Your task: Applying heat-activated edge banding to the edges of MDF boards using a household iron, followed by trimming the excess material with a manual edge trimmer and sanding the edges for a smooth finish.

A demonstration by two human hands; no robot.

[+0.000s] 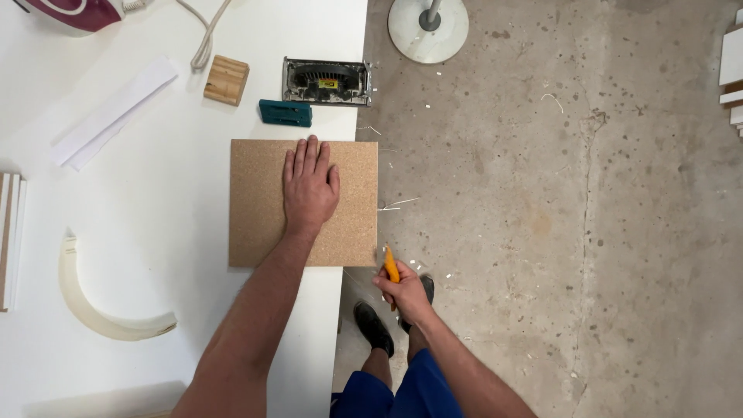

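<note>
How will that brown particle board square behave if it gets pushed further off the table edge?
The board looks flat and stiff, so it should slide as one piece, not bend. Its right edge already overhangs the white table slightly, so it may tip if pushed much further. The left hand pressing flat on it probably keeps it steady.

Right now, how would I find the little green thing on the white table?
Start at the white table and find the square brown cork board under the left hand. Just above the board's top edge lies a small dark teal rectangular plastic block. It sits between a light wooden block and a grey metal tool, and nothing else there is green.
</note>
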